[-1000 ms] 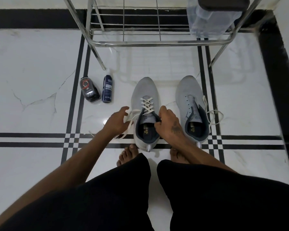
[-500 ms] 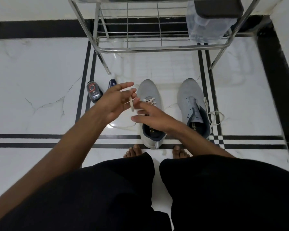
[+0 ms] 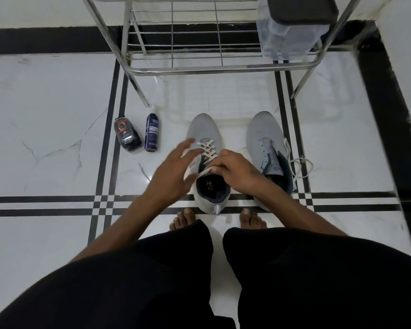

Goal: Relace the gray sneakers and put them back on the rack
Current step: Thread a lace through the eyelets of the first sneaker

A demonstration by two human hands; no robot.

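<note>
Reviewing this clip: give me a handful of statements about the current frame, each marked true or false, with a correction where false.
1. Both gray sneakers sit on the rack. False: the left sneaker and right sneaker stand on the floor in front of the rack.
2. The right hand pinches a white lace over the left sneaker. True.
3. The right sneaker is fully laced. False: its eyelets are bare, and its lace lies loose beside it.
4. The left hand has its fingers spread, gripping nothing. True.
5. A dark spray bottle stands to the right of both sneakers. False: it is to their left.
</note>
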